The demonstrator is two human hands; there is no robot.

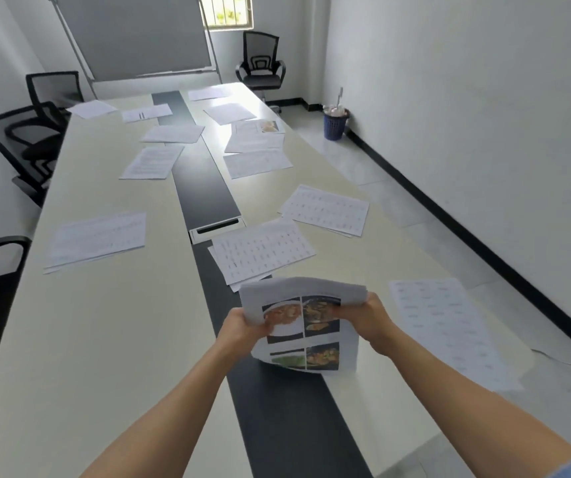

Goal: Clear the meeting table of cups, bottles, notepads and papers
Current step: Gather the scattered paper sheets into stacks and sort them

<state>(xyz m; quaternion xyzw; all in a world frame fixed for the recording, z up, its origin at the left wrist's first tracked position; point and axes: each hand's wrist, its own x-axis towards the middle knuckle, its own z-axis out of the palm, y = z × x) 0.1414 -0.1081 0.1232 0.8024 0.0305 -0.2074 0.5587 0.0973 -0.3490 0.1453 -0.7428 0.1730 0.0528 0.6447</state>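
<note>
My left hand [244,327] and my right hand [370,319] both grip a stack of papers [306,322] with food photos on its top sheet, held upright above the table's dark centre strip [277,408]. Loose sheets lie all over the long cream meeting table [111,339]: a pile of printed sheets [261,251] just beyond the held stack, another pile [325,209] to its right, a sheet [449,326] hanging over the right edge, a pile [97,238] at the left, and several more sheets [258,162] farther back.
Black office chairs stand along the left side [21,139] and one at the far end [261,63]. A blue waste basket [335,124] sits by the right wall. A whiteboard [132,36] stands behind the table. A cable box [216,229] lies in the centre strip.
</note>
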